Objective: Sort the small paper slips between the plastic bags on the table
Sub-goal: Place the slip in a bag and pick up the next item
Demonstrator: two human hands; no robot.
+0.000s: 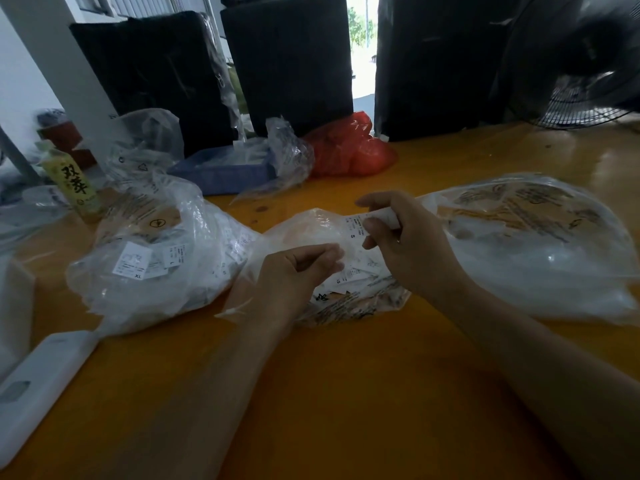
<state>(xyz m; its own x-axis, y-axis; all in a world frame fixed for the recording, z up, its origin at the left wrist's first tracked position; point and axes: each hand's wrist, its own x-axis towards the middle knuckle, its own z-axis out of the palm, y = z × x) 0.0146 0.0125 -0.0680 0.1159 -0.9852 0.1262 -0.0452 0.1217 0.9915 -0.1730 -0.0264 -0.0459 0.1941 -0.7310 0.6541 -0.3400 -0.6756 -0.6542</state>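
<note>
A glossy orange-yellow wooden counter fills the lower view, its surface catching pale reflections toward the far right corner; along its far edge stand three tall black wrapped blocks, side by side with narrow gaps; through the gap right of the middle one, bright daylight and green foliage show; a white slanted post rises at the far left, before a pale wall; a dark wire-caged fan stands at the far right corner; the light is soft daylight.
</note>
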